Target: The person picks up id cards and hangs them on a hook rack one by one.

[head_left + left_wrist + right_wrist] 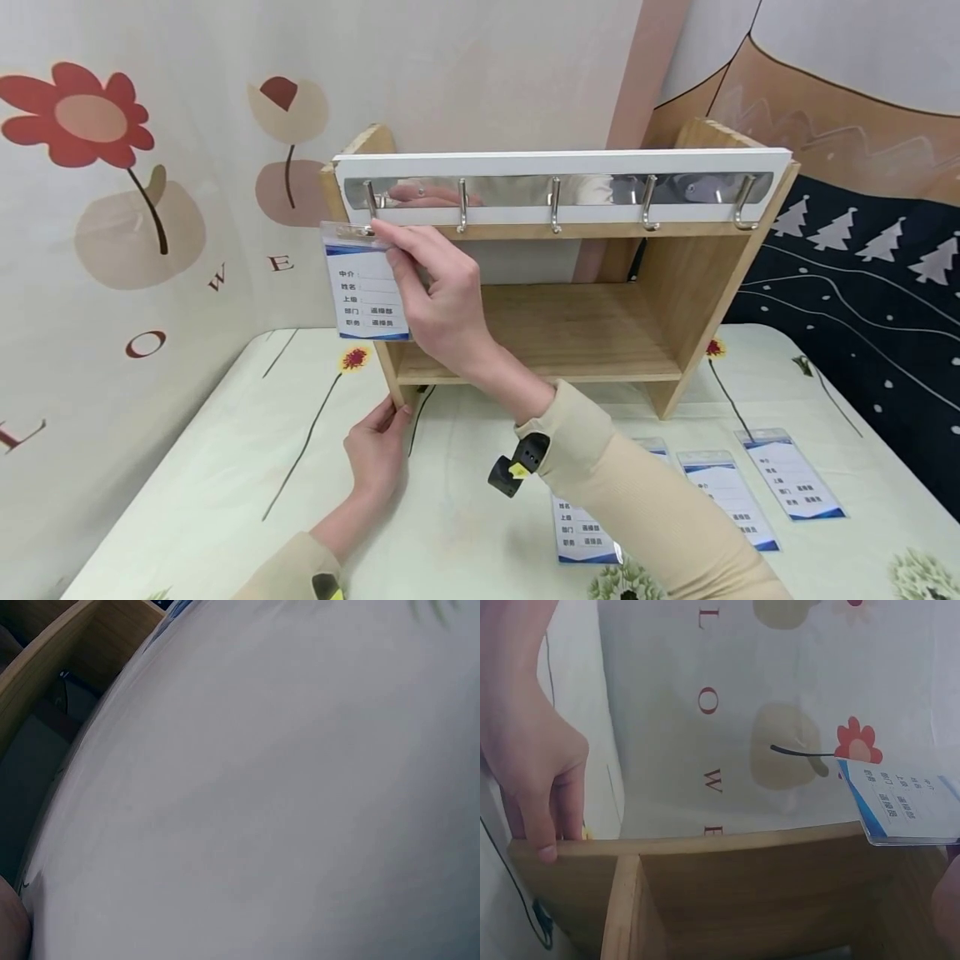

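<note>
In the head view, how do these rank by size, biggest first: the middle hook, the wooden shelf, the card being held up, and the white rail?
1. Wooden shelf
2. White rail
3. Card, partly hidden by the right hand
4. Middle hook

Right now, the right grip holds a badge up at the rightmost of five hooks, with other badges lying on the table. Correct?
Not quite: the head view shows the right grip holding the badge up at the leftmost hook, not the rightmost. The rest stands.

Head view downward, wrists' closer — shelf (577, 329) shared
</note>
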Available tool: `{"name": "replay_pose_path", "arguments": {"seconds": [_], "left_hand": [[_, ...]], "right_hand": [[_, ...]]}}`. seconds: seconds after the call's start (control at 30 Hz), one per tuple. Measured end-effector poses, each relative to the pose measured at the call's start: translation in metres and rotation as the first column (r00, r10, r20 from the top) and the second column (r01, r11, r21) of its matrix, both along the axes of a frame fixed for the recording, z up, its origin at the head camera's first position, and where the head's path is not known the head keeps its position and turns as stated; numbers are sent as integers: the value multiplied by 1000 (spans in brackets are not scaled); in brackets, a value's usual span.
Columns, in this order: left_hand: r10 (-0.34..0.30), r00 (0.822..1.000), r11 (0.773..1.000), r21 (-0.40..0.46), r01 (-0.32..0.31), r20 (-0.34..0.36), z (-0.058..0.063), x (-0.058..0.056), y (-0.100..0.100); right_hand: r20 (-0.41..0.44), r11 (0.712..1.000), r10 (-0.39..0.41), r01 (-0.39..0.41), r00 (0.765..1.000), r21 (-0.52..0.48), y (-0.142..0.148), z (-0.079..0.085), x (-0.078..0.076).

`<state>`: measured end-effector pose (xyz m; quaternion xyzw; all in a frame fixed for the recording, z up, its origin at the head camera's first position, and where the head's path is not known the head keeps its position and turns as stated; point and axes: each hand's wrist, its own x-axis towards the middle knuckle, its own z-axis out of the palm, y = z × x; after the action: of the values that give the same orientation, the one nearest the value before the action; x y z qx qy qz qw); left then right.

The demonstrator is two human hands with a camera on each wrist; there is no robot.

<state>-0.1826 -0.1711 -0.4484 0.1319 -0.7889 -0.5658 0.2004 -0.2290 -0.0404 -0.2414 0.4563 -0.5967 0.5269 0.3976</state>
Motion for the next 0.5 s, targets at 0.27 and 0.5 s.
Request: {"name": "replay_pose_path", "arguments": {"seconds": [0.27,0.5], "left_hand": [[-2,1000,1000,13,2,8,-1,-3,-1],[-7,1000,1000,10,7,10,-1,-2,-1]], "right_hand": [[129,998,-56,56,990,5,-2,6,15],[222,993,-119,111,968,48,-2,5,18]]}}
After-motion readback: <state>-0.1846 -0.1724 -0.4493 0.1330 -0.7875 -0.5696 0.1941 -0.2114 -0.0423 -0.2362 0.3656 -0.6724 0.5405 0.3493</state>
